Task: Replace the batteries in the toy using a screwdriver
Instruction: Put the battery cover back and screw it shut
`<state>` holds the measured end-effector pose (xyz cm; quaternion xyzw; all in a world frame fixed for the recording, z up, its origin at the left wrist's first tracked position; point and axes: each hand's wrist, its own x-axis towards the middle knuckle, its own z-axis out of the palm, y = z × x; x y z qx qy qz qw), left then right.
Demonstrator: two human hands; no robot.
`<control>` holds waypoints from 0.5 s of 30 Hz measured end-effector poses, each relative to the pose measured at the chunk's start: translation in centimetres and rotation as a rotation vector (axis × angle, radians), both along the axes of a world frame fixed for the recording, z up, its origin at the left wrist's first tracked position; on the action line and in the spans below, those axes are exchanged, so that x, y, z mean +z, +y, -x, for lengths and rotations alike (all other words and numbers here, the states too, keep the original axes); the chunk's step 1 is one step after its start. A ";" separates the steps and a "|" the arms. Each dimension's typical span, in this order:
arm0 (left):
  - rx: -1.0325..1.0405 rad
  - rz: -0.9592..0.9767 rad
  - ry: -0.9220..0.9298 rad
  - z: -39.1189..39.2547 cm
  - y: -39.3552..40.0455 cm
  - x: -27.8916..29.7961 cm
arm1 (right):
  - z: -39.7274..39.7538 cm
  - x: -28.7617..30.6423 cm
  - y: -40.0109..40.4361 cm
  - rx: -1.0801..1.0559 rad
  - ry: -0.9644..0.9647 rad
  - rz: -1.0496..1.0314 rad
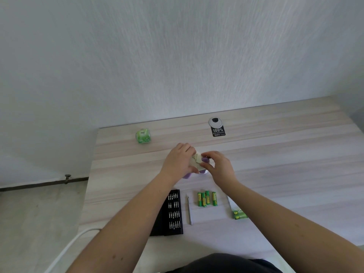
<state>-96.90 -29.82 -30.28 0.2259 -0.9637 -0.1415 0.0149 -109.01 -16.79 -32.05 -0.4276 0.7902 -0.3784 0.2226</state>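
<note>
A small cream and purple toy (198, 161) sits mid-table between both hands. My left hand (180, 159) grips its left side, fingers curled over it. My right hand (218, 164) pinches the toy's right side with thumb and fingertips. Most of the toy is hidden by the hands. Nearer me lie a thin silver screwdriver (189, 209) and several green-and-yellow batteries (206, 198) side by side. A black case of screwdriver bits (173, 212) lies open to the left of the screwdriver, partly under my left forearm.
A green battery pack (239, 213) lies at the right, partly behind my right forearm. A green tissue cube (143, 136) stands at the back left. A cable grommet with a black sticker (216, 127) is near the wall. The table's left edge (89, 178) drops to the floor.
</note>
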 end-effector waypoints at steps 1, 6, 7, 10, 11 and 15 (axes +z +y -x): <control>0.000 -0.003 0.007 0.0 0.0 0.0 | 0.0 0.0 0.0 -0.009 -0.008 0.005; 0.021 0.005 0.097 -0.1 0.4 0.0 | 0.0 -0.4 0.0 -0.049 -0.032 -0.003; 0.024 0.011 0.110 -0.1 0.4 -0.1 | 0.0 -0.5 0.1 -0.052 -0.037 -0.004; 0.028 0.005 0.115 0.0 0.4 -0.1 | -0.1 -0.7 0.2 -0.069 -0.050 0.016; 0.024 0.002 0.109 0.0 0.4 -0.1 | -0.1 -0.7 0.2 -0.078 -0.062 0.025; 0.026 -0.013 0.102 0.0 0.4 -0.2 | -0.2 -0.9 0.4 -0.086 -0.092 0.042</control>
